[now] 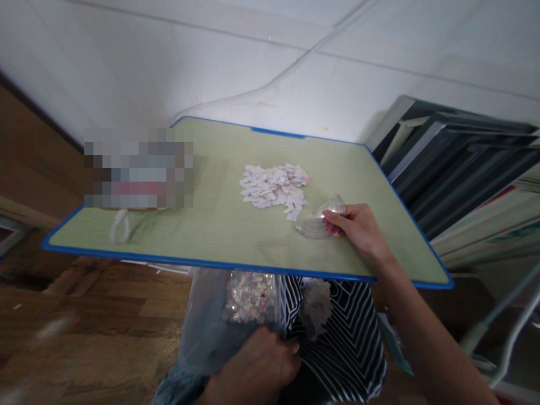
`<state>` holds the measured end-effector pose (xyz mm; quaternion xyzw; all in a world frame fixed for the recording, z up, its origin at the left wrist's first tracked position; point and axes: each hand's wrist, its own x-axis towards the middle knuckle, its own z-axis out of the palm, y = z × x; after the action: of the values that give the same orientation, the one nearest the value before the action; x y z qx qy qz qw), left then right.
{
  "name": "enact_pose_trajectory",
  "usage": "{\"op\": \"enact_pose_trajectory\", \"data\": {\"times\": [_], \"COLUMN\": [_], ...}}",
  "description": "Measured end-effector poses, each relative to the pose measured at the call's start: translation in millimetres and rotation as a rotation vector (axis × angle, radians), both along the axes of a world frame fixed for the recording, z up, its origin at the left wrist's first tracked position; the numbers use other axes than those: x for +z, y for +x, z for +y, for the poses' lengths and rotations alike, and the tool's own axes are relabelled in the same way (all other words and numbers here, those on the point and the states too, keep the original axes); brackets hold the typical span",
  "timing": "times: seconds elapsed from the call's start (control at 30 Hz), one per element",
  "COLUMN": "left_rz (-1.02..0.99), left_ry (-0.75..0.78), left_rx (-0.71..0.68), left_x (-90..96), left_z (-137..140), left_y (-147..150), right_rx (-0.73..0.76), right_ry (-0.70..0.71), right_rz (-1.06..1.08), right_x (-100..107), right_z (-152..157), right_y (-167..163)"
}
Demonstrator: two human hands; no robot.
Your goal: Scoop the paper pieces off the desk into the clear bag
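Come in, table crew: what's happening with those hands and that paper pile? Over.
Right hand holding clear protractor. Left hand low by plastic tub, grip unclear. Paper scraps heaped on tabletop; nothing seen between protractor and scraps.

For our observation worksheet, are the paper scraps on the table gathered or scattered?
Gathered: the paper scraps overlap in one loose patch on the table.

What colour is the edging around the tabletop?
Blue; the edging shows best along the near side, in the head view.
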<state>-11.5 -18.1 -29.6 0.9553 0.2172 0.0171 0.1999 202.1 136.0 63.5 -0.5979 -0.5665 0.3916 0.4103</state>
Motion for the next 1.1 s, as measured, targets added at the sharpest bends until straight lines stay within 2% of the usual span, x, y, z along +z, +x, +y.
{"op": "enact_pose_trajectory", "data": {"times": [0.2,0.43,0.6,0.8,0.9,1.1], "left_rz": [0.003,-0.015,-0.039,-0.033,-0.022,0.04], "left_ry": [0.018,0.017,0.008,0.007,0.019,0.022], "left_rx": [0.003,0.013,0.014,0.016,0.013,-0.02], "left_x": [2.9,-2.6,-1.7,0.7,0.7,9.1], "left_z": [1.8,-1.2,-0.1,0.6,0.8,4.4], "left_y": [1.5,0.2,0.7,1.7,1.4,2.6], "right_rx": [0.031,0.179,0.224,0.34,0.263,-0.072], "right_ry": [0.005,0.04,0.089,0.01,0.069,0.182], "right_rz": [-0.015,-0.04,-0.05,0.029,0.099,0.082], "right_x": [-1.5,-4.7,-8.3,-7.3,-5.9,-6.9], "right_z": [-27.5,-32.1,-32.2,-35.9,-35.5,-26.6], "right_y": [-30.6,-67.3,-69.9,-67.7,-63.8,-30.3]}}
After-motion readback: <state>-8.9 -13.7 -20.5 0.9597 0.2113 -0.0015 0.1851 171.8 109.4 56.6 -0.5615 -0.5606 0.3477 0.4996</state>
